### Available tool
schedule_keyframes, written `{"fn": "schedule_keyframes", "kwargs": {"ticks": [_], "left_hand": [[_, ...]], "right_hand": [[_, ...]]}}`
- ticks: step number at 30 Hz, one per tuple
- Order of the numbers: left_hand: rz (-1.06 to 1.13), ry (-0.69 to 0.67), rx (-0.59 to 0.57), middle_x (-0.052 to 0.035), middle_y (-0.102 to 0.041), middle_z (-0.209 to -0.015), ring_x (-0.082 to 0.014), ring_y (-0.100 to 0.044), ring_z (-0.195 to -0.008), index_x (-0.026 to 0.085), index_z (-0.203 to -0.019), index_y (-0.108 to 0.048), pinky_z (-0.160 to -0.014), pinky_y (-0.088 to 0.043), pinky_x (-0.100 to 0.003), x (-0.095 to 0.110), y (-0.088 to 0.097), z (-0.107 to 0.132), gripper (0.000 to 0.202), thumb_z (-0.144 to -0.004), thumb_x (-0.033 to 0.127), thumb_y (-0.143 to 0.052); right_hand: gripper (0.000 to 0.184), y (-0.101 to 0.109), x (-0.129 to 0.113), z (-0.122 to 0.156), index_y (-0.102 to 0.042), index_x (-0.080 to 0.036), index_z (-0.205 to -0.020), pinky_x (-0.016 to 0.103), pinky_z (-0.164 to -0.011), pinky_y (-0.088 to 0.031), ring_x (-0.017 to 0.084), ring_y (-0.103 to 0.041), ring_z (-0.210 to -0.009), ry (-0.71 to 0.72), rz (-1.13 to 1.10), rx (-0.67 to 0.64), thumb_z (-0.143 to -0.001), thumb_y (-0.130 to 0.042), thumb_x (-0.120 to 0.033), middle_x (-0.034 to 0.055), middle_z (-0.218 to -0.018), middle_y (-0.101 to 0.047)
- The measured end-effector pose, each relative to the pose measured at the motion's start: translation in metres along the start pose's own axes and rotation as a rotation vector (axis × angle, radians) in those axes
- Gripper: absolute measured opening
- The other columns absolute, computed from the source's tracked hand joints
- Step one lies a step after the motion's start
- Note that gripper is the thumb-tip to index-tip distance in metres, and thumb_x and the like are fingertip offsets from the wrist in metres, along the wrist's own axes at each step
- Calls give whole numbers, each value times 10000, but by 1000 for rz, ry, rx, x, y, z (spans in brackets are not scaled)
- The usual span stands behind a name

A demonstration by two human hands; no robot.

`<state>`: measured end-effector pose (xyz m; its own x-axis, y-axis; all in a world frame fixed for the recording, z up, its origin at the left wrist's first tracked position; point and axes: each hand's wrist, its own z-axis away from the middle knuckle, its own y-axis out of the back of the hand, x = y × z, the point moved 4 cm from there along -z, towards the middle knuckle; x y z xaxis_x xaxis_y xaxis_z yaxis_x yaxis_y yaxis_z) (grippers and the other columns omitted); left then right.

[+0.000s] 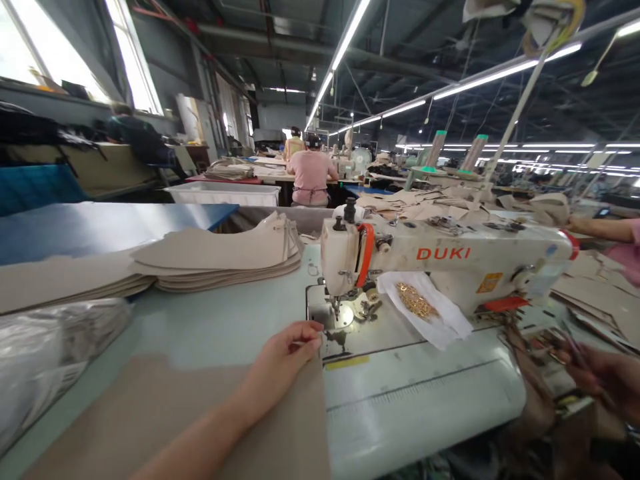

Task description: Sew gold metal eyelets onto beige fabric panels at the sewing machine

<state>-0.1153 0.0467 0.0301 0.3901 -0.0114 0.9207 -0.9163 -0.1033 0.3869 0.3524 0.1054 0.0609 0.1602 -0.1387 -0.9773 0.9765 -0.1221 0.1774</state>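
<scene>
My left hand [293,353] is in front of the sewing machine's needle, thumb and fingers pinched together. Whatever sits between the fingertips is too small to make out. Under that hand and forearm lies a flat grey-beige fabric panel [200,400], its right edge running below the fingers. The white DUKI sewing machine [450,257] has its lit needle area just beyond my fingertips. My right hand [603,373], blurred at the right edge, has its fingers closed around a thin dark item that I cannot identify. A white pouch of small gold metal pieces [417,300] rests on the machine bed.
Stacked fabric panels [220,260] lie at the left behind a clear plastic bag [55,360]. More cut pieces [600,287] are at the right, where another person's arm [603,229] reaches in. A person in pink [313,170] sits ahead, beyond a white bin [225,193].
</scene>
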Motion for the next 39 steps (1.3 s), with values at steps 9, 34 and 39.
{"fn": "schedule_keyframes", "kwargs": {"ticks": [9,34,39], "left_hand": [[108,56,46,-69,-612,-1178,-216,-601,-901,183,-651,-591,-752,-470,-294,8,3,6,253,-709,429,-598],[181,-10,-9,-75,-596,-1215,-271,-543,-1126,197,-674,-617,-975,-393,-385,9,6,9,199,-718,390,-592],[230,29,-35,-68,-575,-1236,-271,-535,-1137,202,-676,-601,-992,-387,-407,11,4,10,184,-722,379,-599]], "right_hand": [[291,-229,10,106,-601,-125,-758,161,-369,-141,27,-260,-380,-725,-502,-826,-776,-562,-413,-64,-530,-329],[478,-316,11,118,-418,-158,-628,122,-321,-75,20,-181,-294,-994,-533,-750,-988,-272,-437,-106,-439,-249],[459,-316,17,120,-419,-164,-631,122,-323,-85,24,-161,-311,-979,-566,-691,-966,-336,-466,-110,-451,-248]]}}
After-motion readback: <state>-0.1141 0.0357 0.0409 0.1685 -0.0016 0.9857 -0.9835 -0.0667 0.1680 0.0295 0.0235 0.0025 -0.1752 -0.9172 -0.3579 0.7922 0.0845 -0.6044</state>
